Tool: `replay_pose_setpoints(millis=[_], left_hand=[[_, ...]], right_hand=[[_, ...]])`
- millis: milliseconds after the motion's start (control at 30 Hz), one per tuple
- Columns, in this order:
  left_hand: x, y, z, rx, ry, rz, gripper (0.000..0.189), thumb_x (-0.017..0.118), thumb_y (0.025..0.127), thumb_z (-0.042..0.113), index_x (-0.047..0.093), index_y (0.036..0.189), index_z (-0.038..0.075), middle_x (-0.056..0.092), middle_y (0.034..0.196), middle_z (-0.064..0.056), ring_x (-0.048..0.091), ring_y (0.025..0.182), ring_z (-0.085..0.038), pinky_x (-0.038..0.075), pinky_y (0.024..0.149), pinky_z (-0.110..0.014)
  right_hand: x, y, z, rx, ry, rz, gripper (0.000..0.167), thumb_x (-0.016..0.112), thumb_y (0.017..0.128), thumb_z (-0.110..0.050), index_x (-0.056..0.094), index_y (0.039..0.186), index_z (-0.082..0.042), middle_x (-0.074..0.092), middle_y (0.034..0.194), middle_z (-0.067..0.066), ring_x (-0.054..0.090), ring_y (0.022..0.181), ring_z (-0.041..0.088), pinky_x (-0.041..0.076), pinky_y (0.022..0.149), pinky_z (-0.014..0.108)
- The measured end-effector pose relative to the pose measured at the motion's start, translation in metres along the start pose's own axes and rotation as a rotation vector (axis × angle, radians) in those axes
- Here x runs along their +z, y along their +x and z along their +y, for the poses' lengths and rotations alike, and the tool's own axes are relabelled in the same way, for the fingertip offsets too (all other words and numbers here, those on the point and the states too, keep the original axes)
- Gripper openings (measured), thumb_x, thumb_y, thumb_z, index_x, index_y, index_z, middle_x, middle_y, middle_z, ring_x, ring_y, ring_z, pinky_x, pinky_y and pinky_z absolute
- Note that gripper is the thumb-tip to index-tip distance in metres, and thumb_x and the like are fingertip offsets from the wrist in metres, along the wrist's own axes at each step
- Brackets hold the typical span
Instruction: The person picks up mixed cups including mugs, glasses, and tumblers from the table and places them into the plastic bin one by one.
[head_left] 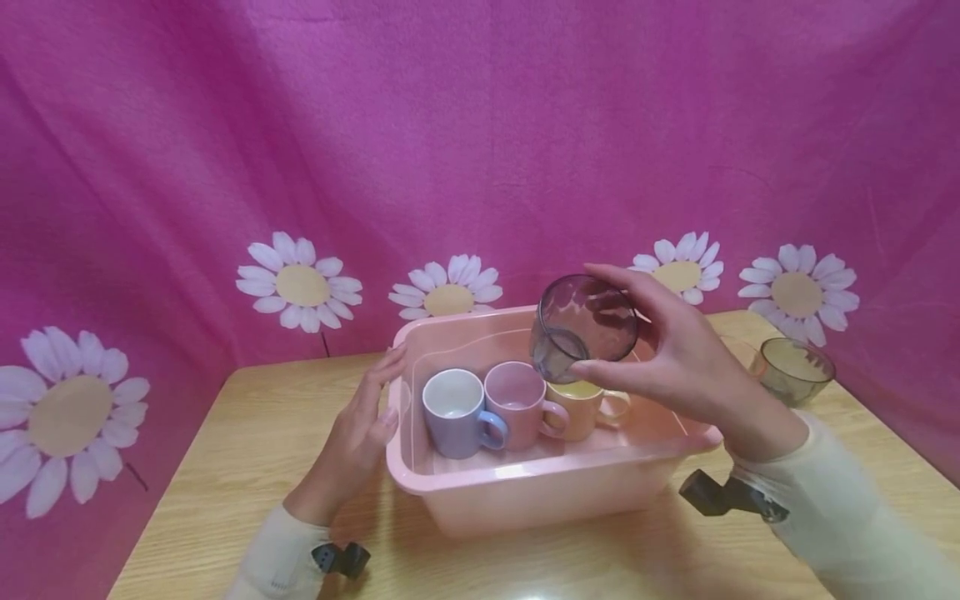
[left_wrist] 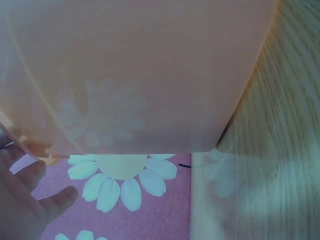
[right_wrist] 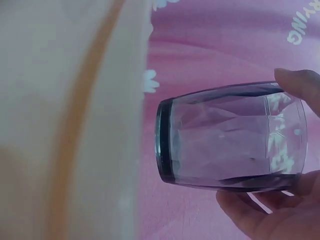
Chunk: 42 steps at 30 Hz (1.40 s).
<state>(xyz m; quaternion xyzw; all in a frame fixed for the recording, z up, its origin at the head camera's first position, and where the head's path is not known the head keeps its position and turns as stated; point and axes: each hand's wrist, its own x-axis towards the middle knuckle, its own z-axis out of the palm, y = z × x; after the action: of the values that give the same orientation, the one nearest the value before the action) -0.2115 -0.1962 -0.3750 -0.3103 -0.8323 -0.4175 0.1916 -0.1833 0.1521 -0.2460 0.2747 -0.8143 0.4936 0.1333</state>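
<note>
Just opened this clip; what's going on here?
A person's right hand holds a smoky-grey see-through tumbler over a pink plastic basin, while the left hand touches the basin's left rim. Inside the basin stand three handled mugs: one pale blue, one pink, one yellow, the last partly hidden behind the tumbler. Another dark-tinted see-through cup is right of the basin on the wood-grain table.
</note>
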Motion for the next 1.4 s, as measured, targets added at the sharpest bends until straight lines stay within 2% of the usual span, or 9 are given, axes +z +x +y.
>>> replay_pose_setpoints(millis=[133,333,600,933,1200,1400], left_hand=[[0.0,0.0,-0.001,0.023,0.009,0.009,0.05,0.037,0.095,0.018,0.037,0.143,0.008,0.03,0.156,0.0,0.025,0.144,-0.02,0.027,0.111,-0.055],[0.0,-0.001,-0.004,0.039,0.015,0.015,0.049,0.037,0.094,0.018,0.038,0.142,0.008,0.03,0.156,0.0,0.025,0.144,-0.02,0.026,0.113,-0.051],[0.0,-0.001,-0.005,0.027,0.012,0.015,0.049,0.037,0.094,0.017,0.038,0.142,0.007,0.03,0.156,-0.001,0.025,0.144,-0.021,0.027,0.111,-0.055],[0.0,0.0,-0.004,0.052,0.006,0.017,0.05,0.037,0.093,0.018,0.037,0.142,0.007,0.031,0.155,-0.004,0.026,0.144,-0.022,0.026,0.112,-0.055],[-0.001,0.0,-0.004,0.046,0.003,0.017,0.051,0.038,0.092,0.019,0.038,0.142,0.007,0.031,0.155,-0.002,0.026,0.143,-0.022,0.027,0.111,-0.056],[0.0,0.0,-0.004,0.059,0.007,0.026,0.051,0.038,0.092,0.02,0.038,0.141,0.006,0.032,0.155,-0.003,0.028,0.143,-0.022,0.027,0.111,-0.054]], right_hand=[[0.0,0.005,-0.004,0.015,0.003,-0.05,0.084,0.088,0.067,-0.012,0.046,0.14,-0.02,0.057,0.126,0.0,0.056,0.113,0.019,0.049,0.093,0.024],[-0.001,0.012,-0.005,0.053,0.012,-0.079,0.08,0.087,0.068,-0.016,0.048,0.137,-0.023,0.058,0.124,0.0,0.056,0.113,0.018,0.05,0.092,0.026],[-0.002,0.026,-0.003,0.002,0.041,-0.134,0.078,0.087,0.068,-0.012,0.05,0.136,-0.018,0.061,0.121,0.002,0.057,0.114,0.019,0.049,0.094,0.027],[0.0,0.039,-0.002,0.028,0.036,-0.189,0.075,0.088,0.068,-0.019,0.05,0.134,-0.019,0.061,0.121,0.001,0.057,0.112,0.018,0.05,0.094,0.029],[0.008,0.053,0.002,-0.005,0.043,-0.223,0.073,0.087,0.069,-0.021,0.052,0.133,-0.022,0.06,0.121,-0.001,0.058,0.11,0.017,0.05,0.094,0.03],[0.013,0.061,0.006,-0.092,0.061,-0.256,0.071,0.085,0.071,-0.017,0.052,0.133,-0.022,0.061,0.12,-0.002,0.06,0.108,0.017,0.05,0.094,0.032]])
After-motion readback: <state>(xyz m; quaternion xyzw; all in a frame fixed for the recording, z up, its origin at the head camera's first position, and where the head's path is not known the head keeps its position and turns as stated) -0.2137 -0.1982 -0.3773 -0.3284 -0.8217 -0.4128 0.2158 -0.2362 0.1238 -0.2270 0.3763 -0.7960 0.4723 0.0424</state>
